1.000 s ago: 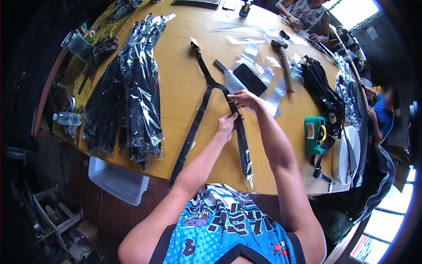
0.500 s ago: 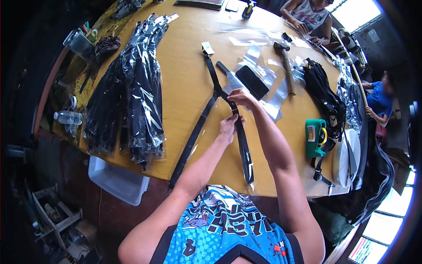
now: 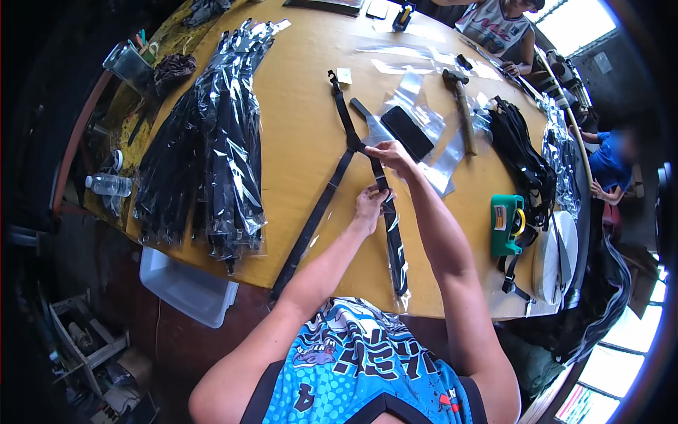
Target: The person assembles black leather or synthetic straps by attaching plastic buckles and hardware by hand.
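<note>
A black Y-shaped strap (image 3: 319, 213) lies on the yellow table, its buckle end pointing away from me and its two long legs toward me. Clear plastic wraps the lower part of the right leg. My left hand (image 3: 370, 206) grips that right leg about midway along, fingers closed round it. Farther up, my right hand (image 3: 393, 155) pinches the same leg just below the junction. A small white tag (image 3: 344, 75) is beside the buckle end.
Wrapped black straps (image 3: 219, 141) pile at left, near a bottle (image 3: 111, 186). A phone (image 3: 406, 132), hammer (image 3: 462, 109), loose straps (image 3: 519, 148) and green tape dispenser (image 3: 505, 226) are at right. Co-workers (image 3: 494, 32) (image 3: 611, 161) are beyond.
My right hand has shifted slightly down and right along the strap. The strap's buckle now shows apart from the white tag. Both co-workers' arms have moved.
</note>
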A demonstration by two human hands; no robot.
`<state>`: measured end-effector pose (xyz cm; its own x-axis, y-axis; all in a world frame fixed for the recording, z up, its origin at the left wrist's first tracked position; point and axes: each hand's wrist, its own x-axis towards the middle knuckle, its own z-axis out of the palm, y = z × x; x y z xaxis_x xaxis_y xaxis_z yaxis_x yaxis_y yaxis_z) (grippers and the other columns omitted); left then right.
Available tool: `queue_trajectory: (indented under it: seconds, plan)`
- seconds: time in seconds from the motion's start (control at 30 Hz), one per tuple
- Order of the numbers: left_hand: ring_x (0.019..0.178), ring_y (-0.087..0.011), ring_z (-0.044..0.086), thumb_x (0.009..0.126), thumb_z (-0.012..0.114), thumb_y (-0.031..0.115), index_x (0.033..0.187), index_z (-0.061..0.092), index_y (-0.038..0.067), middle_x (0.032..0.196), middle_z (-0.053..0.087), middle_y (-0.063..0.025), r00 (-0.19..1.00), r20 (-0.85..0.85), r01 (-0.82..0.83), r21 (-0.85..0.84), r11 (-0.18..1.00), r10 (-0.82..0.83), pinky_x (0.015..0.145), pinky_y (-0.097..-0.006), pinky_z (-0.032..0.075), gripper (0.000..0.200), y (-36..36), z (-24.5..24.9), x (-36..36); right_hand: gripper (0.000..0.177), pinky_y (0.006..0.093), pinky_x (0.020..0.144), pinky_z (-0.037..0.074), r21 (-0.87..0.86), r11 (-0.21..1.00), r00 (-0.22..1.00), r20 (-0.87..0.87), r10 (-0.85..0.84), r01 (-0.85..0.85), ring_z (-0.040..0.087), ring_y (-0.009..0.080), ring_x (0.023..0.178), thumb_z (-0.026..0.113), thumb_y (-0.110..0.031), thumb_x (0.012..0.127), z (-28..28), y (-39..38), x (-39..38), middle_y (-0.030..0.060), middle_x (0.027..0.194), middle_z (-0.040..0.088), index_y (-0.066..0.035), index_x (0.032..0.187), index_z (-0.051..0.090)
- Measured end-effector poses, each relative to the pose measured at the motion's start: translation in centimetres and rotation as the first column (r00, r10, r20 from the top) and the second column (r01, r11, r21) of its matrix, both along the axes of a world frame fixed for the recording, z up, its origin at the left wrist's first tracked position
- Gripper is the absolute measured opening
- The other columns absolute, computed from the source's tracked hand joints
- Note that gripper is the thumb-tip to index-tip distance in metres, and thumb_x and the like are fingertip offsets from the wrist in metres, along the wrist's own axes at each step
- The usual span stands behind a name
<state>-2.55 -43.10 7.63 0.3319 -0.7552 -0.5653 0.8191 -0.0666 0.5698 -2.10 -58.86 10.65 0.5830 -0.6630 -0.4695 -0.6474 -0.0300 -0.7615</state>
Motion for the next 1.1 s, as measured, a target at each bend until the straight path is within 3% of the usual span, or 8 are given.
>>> queue_trajectory:
  seconds: [0.07, 0.33, 0.43, 0.53, 0.6, 0.73, 0.9, 1.1]
  plan:
    - [0.083, -0.0168, 0.063, 0.086, 0.053, 0.005, 0.107, 0.046, 0.003, 0.096, 0.063, -0.0091, 1.000, 0.000, 0.002, -0.008, 1.000, -0.002, 0.056, -0.0245, 0.047, 0.021, 0.1, 0.0, 0.1, 0.037, 0.0265, 0.055, 0.037, -0.073, 0.983, 0.983, -0.086, 0.164, -0.171, 0.049, 0.0094, 0.062, 0.073, -0.036, 0.070, 1.3, 0.3, -0.2, 0.0012, 0.071, 0.057, -0.002, 0.081, 0.063]
    - [0.084, -0.0154, 0.062, 0.086, 0.055, 0.008, 0.109, 0.046, 0.005, 0.098, 0.062, -0.0076, 0.994, -0.049, -0.106, -0.089, 0.990, 0.102, 0.064, -0.0242, 0.047, 0.024, -0.9, -1.3, 0.6, 0.032, 0.0299, 0.053, 0.039, -0.090, 0.975, 0.969, -0.161, 0.187, -0.203, 0.047, 0.0099, 0.056, 0.075, -0.032, 0.066, 2.2, 1.0, -0.7, 0.0005, 0.060, 0.052, -0.003, 0.067, 0.060]
    - [0.060, -0.0033, 0.051, 0.085, 0.060, 0.020, 0.098, 0.056, 0.012, 0.079, 0.063, 0.0023, 0.991, -0.016, -0.133, -0.011, 0.991, 0.133, 0.055, -0.0187, 0.037, 0.015, -1.4, -0.8, 1.5, 0.036, 0.0285, 0.052, 0.038, -0.050, 0.972, 0.952, -0.221, 0.212, -0.228, 0.046, 0.0101, 0.057, 0.072, -0.037, 0.070, 1.8, 1.3, -0.9, 0.0016, 0.062, 0.053, -0.002, 0.072, 0.062]
    - [0.060, -0.0037, 0.051, 0.085, 0.059, 0.019, 0.097, 0.056, 0.013, 0.076, 0.061, 0.0033, 0.977, -0.118, -0.181, -0.019, 0.983, 0.177, 0.055, -0.0188, 0.037, 0.014, -1.9, -1.4, 2.7, 0.044, 0.0274, 0.053, 0.039, 0.048, 0.999, 0.998, -0.061, 0.017, -0.014, 0.048, 0.0101, 0.060, 0.065, -0.044, 0.076, 2.2, 2.7, -1.8, 0.0017, 0.065, 0.053, -0.001, 0.083, 0.063]
    - [0.061, -0.0050, 0.053, 0.085, 0.059, 0.018, 0.094, 0.056, 0.013, 0.075, 0.061, 0.0027, 0.957, -0.164, -0.244, -0.021, 0.969, 0.238, 0.053, -0.0192, 0.036, 0.011, -2.4, -1.6, 2.9, 0.048, 0.0234, 0.053, 0.038, 0.068, 0.988, 0.988, 0.058, -0.142, 0.138, 0.045, 0.0085, 0.058, 0.061, -0.046, 0.080, 2.4, 4.5, -2.8, -0.0003, 0.063, 0.050, 0.000, 0.094, 0.061]
    - [0.066, -0.0093, 0.060, 0.084, 0.059, 0.017, 0.090, 0.056, 0.009, 0.078, 0.062, -0.0009, 0.950, -0.125, -0.299, -0.103, 0.949, 0.285, 0.055, -0.0209, 0.044, 0.010, -3.3, -2.0, 3.7, 0.038, 0.0218, 0.051, 0.039, 0.165, 0.980, 0.991, 0.055, -0.120, 0.109, 0.052, 0.0078, 0.058, 0.066, -0.035, 0.078, 1.2, 7.8, -7.4, 0.0025, 0.069, 0.060, 0.001, 0.088, 0.061]
    - [0.074, -0.0160, 0.063, 0.086, 0.057, 0.014, 0.091, 0.054, 0.007, 0.083, 0.064, -0.0063, 0.980, 0.014, -0.198, 0.018, 0.980, 0.198, 0.066, -0.0246, 0.050, 0.009, -3.1, 0.6, 4.4, 0.023, 0.0232, 0.060, 0.047, 0.420, 0.895, 0.968, 0.122, -0.220, 0.151, 0.061, 0.0117, 0.065, 0.065, -0.020, 0.080, 0.3, 10.7, -12.2, 0.0072, 0.074, 0.065, 0.003, 0.084, 0.061]
    - [0.068, -0.0213, 0.063, 0.086, 0.055, 0.006, 0.089, 0.054, -0.001, 0.082, 0.062, -0.0122, 0.969, 0.052, -0.243, 0.027, 0.970, 0.241, 0.065, -0.0305, 0.054, 0.008, -4.4, 0.6, 4.9, 0.019, 0.0240, 0.061, 0.046, 0.351, 0.936, 1.000, 0.031, -0.004, -0.007, 0.059, 0.0108, 0.062, 0.064, -0.017, 0.080, 1.0, 14.2, -15.4, 0.0059, 0.070, 0.065, 0.001, 0.075, 0.063]
